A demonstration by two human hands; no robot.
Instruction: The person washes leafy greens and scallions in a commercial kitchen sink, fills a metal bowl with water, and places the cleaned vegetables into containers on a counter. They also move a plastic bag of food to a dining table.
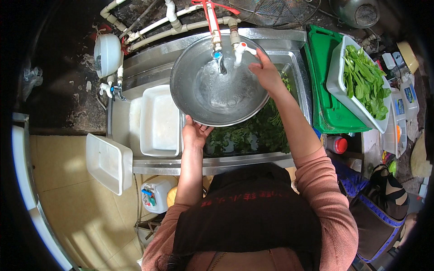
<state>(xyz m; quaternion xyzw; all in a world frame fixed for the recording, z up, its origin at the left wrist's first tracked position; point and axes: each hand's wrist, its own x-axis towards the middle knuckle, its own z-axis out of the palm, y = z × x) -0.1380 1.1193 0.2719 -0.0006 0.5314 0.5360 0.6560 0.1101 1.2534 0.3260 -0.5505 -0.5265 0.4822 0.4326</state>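
A round stainless steel basin [184, 91] sits tilted over the sink under two taps, with clear, bubbly water in its bottom. My left hand [196, 133] grips its near rim, the thumb up at the edge and the fingers beneath. At the upper right, my right hand [268, 74] has a fingertip against the lever of the white plastic tap [241, 50], its thumb held apart. Beside that tap is a metal tap with a blue mark [218, 58]. Below the basin, leafy green herbs [251, 137] lie in water in the sink compartment, partly hidden by the basin and my right arm.
An off-white plastic tub [160, 149] stands in the left sink area; another tub [112, 162] is outside the sink's left end. To the right, a white tub [335, 76] of green leaves [366, 81] leans on a green lid [327, 111]. A person [379, 216] is at far right.
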